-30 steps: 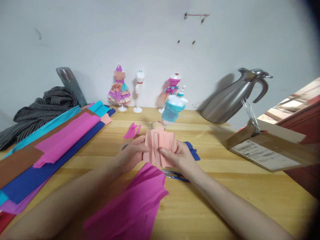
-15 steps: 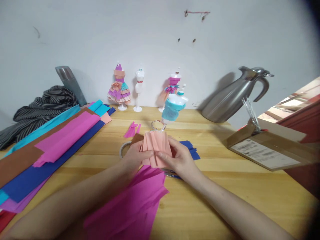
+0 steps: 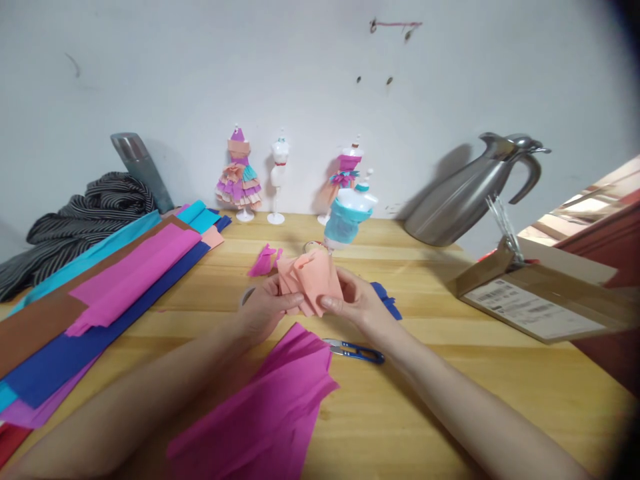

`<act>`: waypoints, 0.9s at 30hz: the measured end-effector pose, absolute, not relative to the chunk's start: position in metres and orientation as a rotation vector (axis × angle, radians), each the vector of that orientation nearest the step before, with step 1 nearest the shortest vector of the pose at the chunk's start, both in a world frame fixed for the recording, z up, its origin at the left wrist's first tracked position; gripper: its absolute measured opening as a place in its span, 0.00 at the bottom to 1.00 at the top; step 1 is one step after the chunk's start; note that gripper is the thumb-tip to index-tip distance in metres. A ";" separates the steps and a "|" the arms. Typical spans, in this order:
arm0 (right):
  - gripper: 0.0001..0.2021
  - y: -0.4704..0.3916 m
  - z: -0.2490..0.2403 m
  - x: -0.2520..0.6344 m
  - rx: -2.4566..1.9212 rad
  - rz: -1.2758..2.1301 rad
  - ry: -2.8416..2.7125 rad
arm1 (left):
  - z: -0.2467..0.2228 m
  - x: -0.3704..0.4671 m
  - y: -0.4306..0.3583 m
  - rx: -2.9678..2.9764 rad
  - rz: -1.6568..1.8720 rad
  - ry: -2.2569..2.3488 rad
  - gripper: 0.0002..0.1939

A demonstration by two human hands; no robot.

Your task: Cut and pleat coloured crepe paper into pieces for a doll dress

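Holding with left hand and right hand, near each other but apart, thumbs on the near face of a peach-coloured, loosely folded piece of crepe-like paper. Clamped at its lower sides, raised above the pale wooden tabletop, on the near side of a small white dress form with a turquoise wrap. Looks almost weightless, soft and limp, with probably little slip but easy creasing or tearing. Best taken lightly through several folds at once, one side per hand; likely to fan apart if pulled by a single layer. Closer in, see a wide magenta paper sheet beside blue-handled metal snips; farther out, a dark blue paper scrap and a brown cardboard box.
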State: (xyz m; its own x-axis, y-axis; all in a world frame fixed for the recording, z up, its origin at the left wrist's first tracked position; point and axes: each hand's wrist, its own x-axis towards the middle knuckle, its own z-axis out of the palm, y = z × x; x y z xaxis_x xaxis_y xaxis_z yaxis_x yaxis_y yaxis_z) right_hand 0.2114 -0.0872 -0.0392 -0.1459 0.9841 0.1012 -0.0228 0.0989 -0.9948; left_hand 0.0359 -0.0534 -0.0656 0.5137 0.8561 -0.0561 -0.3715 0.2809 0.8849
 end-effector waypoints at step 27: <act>0.12 -0.081 -0.059 0.214 -1.042 1.204 -1.135 | -0.040 0.020 -0.039 1.333 0.808 0.717 0.07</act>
